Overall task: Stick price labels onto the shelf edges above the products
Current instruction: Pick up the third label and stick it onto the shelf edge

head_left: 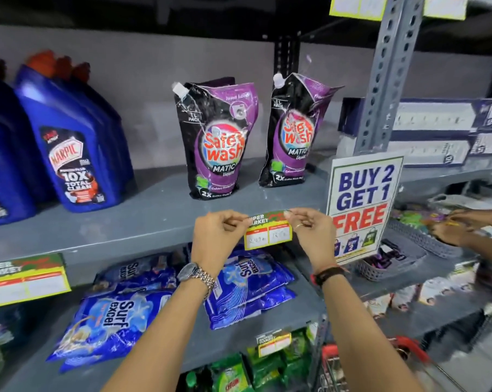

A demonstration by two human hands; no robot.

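Observation:
A green, red and yellow price label (268, 231) with handwritten figures lies against the front edge of the grey shelf (143, 236), below the Safe Wash pouches (217, 140) and above the Surf Excel packs (249, 281). My left hand (217, 236) pinches the label's upper left corner. The upper right corner is pinched by my right hand (309, 230). Both hands press the label's top strip onto the shelf lip. A watch is on my left wrist, a band on my right.
Blue Harpic bottles (72, 142) stand at left. Another label (24, 280) hangs on the same edge further left. A "Buy 2 Get 1 Free" sign (362, 205) hangs on the upright post. Another person's hands (462, 224) work over a basket (414, 244) at right.

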